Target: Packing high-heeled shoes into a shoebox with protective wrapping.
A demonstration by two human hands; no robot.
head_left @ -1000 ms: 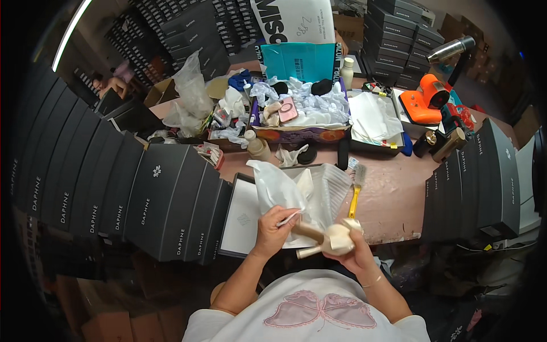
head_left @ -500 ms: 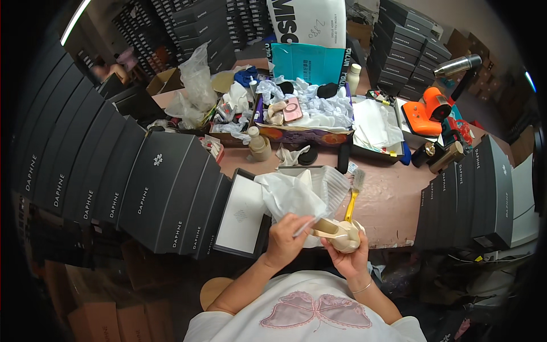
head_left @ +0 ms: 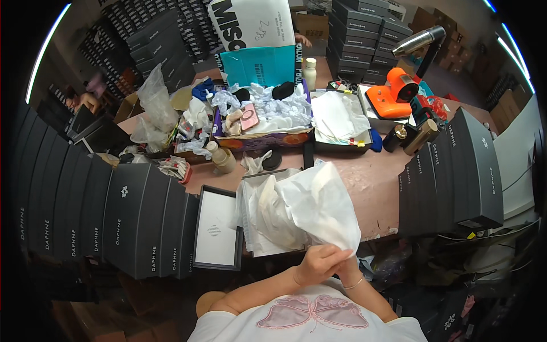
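Note:
A thin white wrapping sheet (head_left: pixel 319 205) spreads up and away from my hands, with a faint cream shape showing through its upper part. My left hand (head_left: pixel 320 264) is closed on its near right edge, fingers pinched. Just right of it and partly covered, my right hand (head_left: pixel 348 270) grips the same edge. The cream shoe is not plainly visible; the sheet may hide it. Left of the sheet, an open shoe box (head_left: pixel 268 251) holds another cream item (head_left: pixel 272 199) under translucent wrap. The box lid (head_left: pixel 215 228), white inside, lies beside the box.
Stacked dark shoe boxes stand left (head_left: pixel 132 222) and right (head_left: pixel 477 171). Behind are a purple carton (head_left: pixel 268 138) of crumpled tissue with a pink phone-like item (head_left: pixel 248 116), a tray of white papers (head_left: pixel 340 118), a cream bottle (head_left: pixel 222 158) and an orange tool (head_left: pixel 393 96).
The cream shoe in my right hand has gone out of sight, and the white sheet now extends over that spot. My left hand has moved right, against my right hand. The view has shifted.

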